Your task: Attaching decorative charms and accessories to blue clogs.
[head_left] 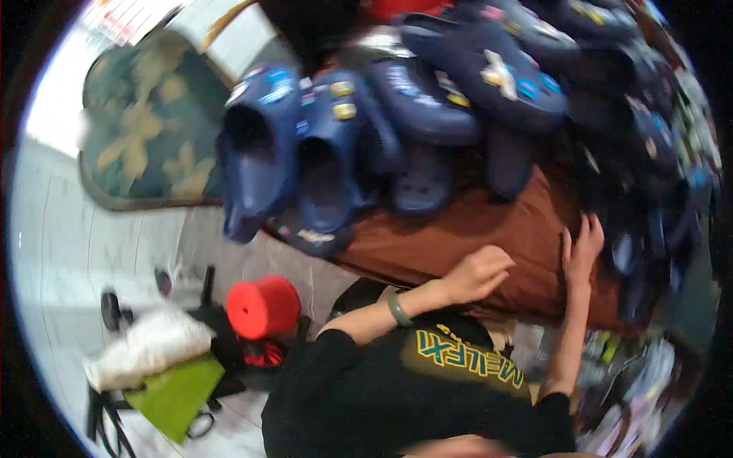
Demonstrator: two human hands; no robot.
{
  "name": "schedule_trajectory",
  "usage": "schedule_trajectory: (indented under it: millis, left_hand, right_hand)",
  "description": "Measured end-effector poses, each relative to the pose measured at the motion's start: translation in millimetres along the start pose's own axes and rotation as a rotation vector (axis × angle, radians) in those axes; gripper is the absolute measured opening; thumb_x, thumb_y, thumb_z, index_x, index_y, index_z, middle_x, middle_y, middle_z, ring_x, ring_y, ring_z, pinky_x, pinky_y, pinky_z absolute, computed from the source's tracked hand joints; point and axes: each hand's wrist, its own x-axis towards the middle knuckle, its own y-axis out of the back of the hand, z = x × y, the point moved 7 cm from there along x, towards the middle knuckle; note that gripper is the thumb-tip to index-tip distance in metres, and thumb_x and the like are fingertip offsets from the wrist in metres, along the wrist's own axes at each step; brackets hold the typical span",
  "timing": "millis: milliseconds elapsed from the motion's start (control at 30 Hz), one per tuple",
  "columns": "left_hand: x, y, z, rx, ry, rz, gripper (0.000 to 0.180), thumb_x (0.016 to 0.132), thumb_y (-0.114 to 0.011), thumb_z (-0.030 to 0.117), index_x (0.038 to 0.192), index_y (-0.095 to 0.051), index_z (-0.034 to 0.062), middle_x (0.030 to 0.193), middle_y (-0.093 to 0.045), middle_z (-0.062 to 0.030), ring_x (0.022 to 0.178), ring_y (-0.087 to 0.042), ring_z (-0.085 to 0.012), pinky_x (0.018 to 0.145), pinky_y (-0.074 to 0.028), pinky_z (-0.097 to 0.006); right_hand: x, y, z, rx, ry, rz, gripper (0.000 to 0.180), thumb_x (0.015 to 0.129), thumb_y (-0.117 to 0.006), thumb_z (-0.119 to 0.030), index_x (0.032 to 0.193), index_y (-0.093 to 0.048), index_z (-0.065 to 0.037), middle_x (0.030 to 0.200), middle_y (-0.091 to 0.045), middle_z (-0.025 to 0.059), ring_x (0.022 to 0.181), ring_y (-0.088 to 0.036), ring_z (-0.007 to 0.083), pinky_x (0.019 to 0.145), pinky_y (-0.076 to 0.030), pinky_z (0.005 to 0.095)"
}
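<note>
Shoes (328, 153), dark blue, lie piled at twelve o'clock on the brown table (458, 237). Left hand (477, 273) is curled, holding nothing. Right hand (582, 248) is spread flat. No shoe is picked up yet.

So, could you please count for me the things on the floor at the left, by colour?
Red: 1, the round stool
White: 1, the stuffed bag
Green: 1, the flat bag
Total: 3
The dark blue clogs piled on the brown table overlap too much to count.
</note>
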Motion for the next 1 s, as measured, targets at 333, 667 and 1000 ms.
schedule_trajectory:
  millis: [333,667,1000]
  left_hand:
    - [-8,53,28,-0.069,0.234,-0.032,0.017,0.086,-0.065,0.009,0.102,-0.067,0.0019,0.104,-0.065,-0.0137,0.099,-0.060,-0.0318,0.083,-0.050,-0.040]
    - [4,308,126,1.378,0.335,0.708,0.059,0.090,-0.061,0.028,0.131,-0.043,-0.0105,0.125,-0.053,-0.0289,0.123,-0.047,-0.0409,0.105,-0.034,-0.044]
    - [23,397,67,0.315,0.494,0.695,0.026,0.082,-0.064,0.009,0.073,-0.040,0.0119,0.072,-0.037,0.0068,0.064,-0.037,-0.0049,0.052,-0.032,-0.026]
  right_hand:
    - [-11,-21,-3,0.014,-0.093,-0.013,0.041,0.089,-0.059,-0.010,0.128,-0.049,0.001,0.136,-0.040,0.0239,0.127,-0.037,0.0394,0.107,-0.029,0.0456]
    - [-12,-14,-4,0.050,-0.067,0.023,0.020,0.088,-0.059,-0.007,0.108,-0.060,-0.003,0.136,-0.041,0.0236,0.127,-0.038,0.0392,0.106,-0.032,0.0450]
    - [-9,-11,-5,0.090,-0.036,0.065,0.017,0.084,-0.062,-0.005,0.100,-0.061,-0.001,0.135,-0.042,0.0253,0.125,-0.040,0.0405,0.106,-0.032,0.0460]
